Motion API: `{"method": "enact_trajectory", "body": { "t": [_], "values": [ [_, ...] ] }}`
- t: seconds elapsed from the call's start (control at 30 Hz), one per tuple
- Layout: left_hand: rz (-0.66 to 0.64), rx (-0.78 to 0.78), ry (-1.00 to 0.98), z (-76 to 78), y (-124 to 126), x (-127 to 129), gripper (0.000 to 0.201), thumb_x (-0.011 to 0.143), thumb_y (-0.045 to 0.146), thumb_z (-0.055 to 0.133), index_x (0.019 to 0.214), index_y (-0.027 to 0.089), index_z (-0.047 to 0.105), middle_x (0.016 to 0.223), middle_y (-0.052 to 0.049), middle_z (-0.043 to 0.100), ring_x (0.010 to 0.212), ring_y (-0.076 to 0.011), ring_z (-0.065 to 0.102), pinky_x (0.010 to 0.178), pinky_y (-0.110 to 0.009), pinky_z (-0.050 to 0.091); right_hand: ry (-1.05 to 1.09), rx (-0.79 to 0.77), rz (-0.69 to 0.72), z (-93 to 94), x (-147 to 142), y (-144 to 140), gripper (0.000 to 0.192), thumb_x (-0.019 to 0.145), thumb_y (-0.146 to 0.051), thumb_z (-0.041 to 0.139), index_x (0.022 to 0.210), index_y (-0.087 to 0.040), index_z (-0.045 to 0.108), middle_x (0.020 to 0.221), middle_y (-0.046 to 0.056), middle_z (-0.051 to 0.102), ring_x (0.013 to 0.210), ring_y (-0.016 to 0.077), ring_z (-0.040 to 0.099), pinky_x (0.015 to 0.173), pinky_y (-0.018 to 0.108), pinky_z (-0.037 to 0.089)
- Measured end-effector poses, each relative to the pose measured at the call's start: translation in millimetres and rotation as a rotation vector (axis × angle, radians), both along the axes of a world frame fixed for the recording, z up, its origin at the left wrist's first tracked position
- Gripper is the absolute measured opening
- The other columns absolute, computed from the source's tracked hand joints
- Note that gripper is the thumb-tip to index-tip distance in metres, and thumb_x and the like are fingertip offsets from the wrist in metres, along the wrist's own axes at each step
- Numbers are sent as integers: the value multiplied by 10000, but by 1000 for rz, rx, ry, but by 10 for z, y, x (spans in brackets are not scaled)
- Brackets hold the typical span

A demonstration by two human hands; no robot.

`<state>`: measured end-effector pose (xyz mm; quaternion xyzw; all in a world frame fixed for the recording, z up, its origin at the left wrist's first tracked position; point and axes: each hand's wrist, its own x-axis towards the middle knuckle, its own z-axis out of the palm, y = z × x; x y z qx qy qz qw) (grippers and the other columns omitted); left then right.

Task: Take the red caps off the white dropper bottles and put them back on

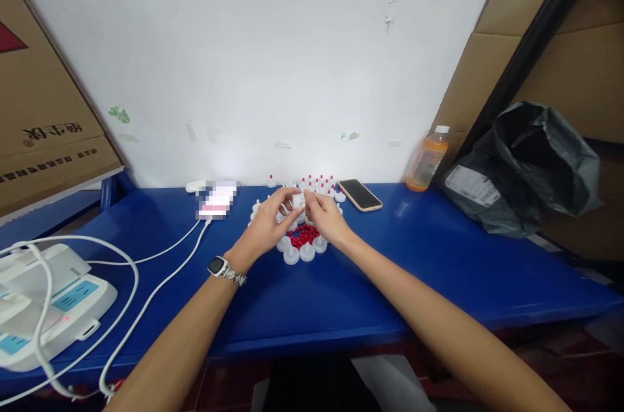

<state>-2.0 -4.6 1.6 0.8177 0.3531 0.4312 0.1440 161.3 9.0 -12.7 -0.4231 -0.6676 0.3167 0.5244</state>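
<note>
Worktop, left to right: power strip by the front left corner, probably there so its cable can reach the blurred device near the back edge. Left hand, mid-worktop, pinches a white cap between thumb and fingers, raised over the rest, likely to steady it and leave its right side free. Below it, red tips are heaped inside a ring of loose caps; reads as parts kept within short reach. Right hand has thumb and index pressed together at the white cap's right side; can't tell what's between them. Tipped caps stand upright by the back edge, apparently kept separate. Phone flat just beside them, bottle at the back edge, bag slumped toward the right end.
</note>
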Motion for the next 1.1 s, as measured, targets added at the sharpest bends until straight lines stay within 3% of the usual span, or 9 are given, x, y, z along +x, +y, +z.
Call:
{"method": "enact_trajectory", "body": {
  "t": [0.13, 0.27, 0.37, 0.5, 0.6, 0.73, 0.83, 0.9, 1.1],
  "values": [
    [-21, -101, -152, -13, 72, -28, 316, 949, 445, 551, 1165, 214, 568, 882, -20, 635, 793, -150, 607, 740, -288, 502, 21, 30, -46, 38, 15, -21, 550, 933, -677, 373, 612, -232, 402, 538, -17, 405, 519, 139, 397, 494, 276, 338],
    [79, -141, -375, -12, 203, -207, 329, 974, 492, 471, 1124, 207, 543, 786, -5, 602, 751, -147, 609, 704, -283, 503, 31, 32, -96, 82, 162, 10, 536, 945, -643, 366, 599, -234, 367, 527, -21, 390, 522, 138, 385, 517, 276, 337],
    [77, -145, -216, -15, 236, -318, 351, 936, 479, 550, 1161, 210, 558, 882, -28, 639, 826, -158, 616, 718, -283, 493, -203, 43, -72, 106, 220, -26, 451, 922, -534, 486, 608, -215, 439, 569, -22, 480, 564, 137, 434, 564, 270, 338],
    [70, -119, -41, -17, 182, -313, 375, 914, 461, 588, 1197, 216, 567, 973, -44, 655, 868, -169, 613, 749, -296, 492, -508, 60, -6, 146, 190, -135, 219, 883, -402, 583, 768, -227, 648, 752, -18, 669, 675, 145, 552, 626, 264, 352],
    [74, -113, 1, -12, 143, -279, 379, 917, 473, 579, 1201, 222, 573, 1002, -51, 666, 893, -185, 628, 772, -320, 500, -465, 73, -3, 170, 176, -158, 219, 898, -422, 573, 880, -238, 690, 793, 0, 694, 710, 156, 579, 657, 271, 386],
    [85, -121, 40, -11, 124, -250, 390, 913, 509, 569, 1187, 234, 587, 1000, -51, 680, 878, -197, 647, 764, -332, 501, -195, 56, 100, 172, 135, -93, 257, 884, -425, 600, 1010, -209, 660, 744, 1, 673, 672, 150, 576, 663, 276, 441],
    [92, -126, 43, -37, 138, -253, 401, 896, 529, 585, 1176, 242, 582, 1029, -49, 698, 882, -202, 655, 762, -332, 507, -37, 39, 202, 183, 66, 44, 242, 842, -413, 651, 932, -188, 648, 763, 18, 690, 722, 157, 630, 710, 287, 484],
    [125, -128, 54, -73, 168, -286, 449, 877, 544, 605, 1205, 242, 563, 1083, -63, 704, 954, -228, 657, 792, -354, 515, 13, 34, 190, 213, 25, 210, 217, 823, -396, 663, 858, -183, 639, 751, 24, 696, 720, 159, 651, 704, 285, 496],
    [169, -110, 269, -169, 251, -409, 358, 934, 501, 505, 1143, 243, 639, 1156, -73, 700, 1116, -288, 622, 980, -462, 467, -176, 49, -83, 327, -137, 954, 69, 813, -222, 619, 838, -163, 644, 734, 34, 728, 713, 146, 680, 692, 247, 492]
  ]
}}
